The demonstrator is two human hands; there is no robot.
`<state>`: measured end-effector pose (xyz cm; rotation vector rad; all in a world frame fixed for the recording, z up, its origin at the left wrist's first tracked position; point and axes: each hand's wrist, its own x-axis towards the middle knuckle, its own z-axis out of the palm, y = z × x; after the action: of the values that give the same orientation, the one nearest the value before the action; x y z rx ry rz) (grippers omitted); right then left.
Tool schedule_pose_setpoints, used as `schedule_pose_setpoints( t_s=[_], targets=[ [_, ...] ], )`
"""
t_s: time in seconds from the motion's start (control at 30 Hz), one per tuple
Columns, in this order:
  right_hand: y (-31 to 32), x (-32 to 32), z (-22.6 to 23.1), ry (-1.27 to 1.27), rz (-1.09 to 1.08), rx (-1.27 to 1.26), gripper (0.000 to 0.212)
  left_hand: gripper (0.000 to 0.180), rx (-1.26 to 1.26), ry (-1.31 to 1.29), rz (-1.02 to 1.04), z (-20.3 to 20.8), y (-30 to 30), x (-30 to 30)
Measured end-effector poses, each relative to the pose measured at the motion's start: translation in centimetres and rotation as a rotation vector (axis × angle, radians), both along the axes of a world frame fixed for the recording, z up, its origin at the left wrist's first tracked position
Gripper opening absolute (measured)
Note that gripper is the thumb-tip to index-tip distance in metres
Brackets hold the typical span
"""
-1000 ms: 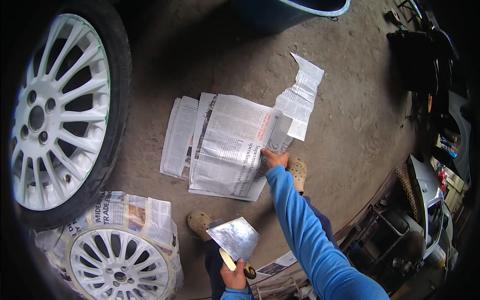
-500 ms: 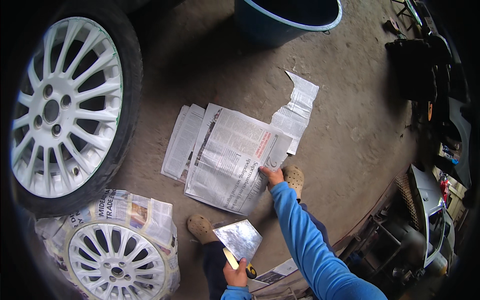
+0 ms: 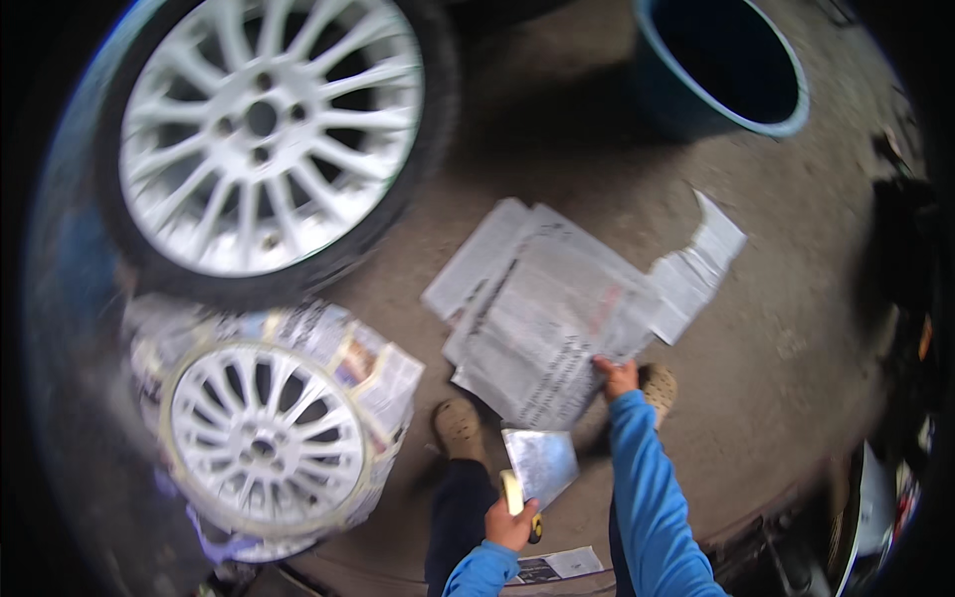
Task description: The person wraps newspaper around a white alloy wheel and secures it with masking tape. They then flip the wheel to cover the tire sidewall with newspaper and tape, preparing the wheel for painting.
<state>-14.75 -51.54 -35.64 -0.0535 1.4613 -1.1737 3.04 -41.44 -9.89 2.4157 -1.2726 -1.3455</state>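
Observation:
My right hand (image 3: 619,378) pinches the near right edge of a large newspaper sheet (image 3: 552,318), which lies over other sheets on the floor. Lower down, my left hand (image 3: 510,527) is closed round a wide, shiny metal-bladed scraper (image 3: 543,466); its yellow-and-black handle end (image 3: 536,527) shows beside the fingers. Against the blade, in the same hand, is a cream-coloured band (image 3: 511,493), perhaps a roll of masking tape seen edge-on. A white spoked wheel (image 3: 264,448) on the left has newspaper taped round its rim.
A second white wheel (image 3: 263,117), its tyre uncovered, stands beyond the masked one. The blue tub (image 3: 668,85) is at the far right. A torn newspaper strip (image 3: 699,267) lies right of the sheets. My feet in tan clogs (image 3: 459,428) flank the paper's near edge.
The whole view has swung, so wheels, papers and tub sit further right in the picture. My right hand keeps its grip on the newspaper; my left still holds the scraper.

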Motion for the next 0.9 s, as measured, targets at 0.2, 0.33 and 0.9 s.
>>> schedule_pose_setpoints(
  t_s=[0.2,0.33,0.9],
  targets=[
    [3.2,-8.0,11.2,0.258,0.043,-0.173,0.035,0.038,0.085,0.162,0.100,0.6,5.6,2.9],
    [9.5,-19.7,24.1,0.961,0.476,-0.206,0.046,0.048,0.043,0.162,0.214,8.5,10.2,3.0],
    [-1.5,2.9,69.5,1.501,1.834,-0.824,0.028,0.061,-0.529,-0.154,1.404,26.9,37.1,5.4]
  ],
)
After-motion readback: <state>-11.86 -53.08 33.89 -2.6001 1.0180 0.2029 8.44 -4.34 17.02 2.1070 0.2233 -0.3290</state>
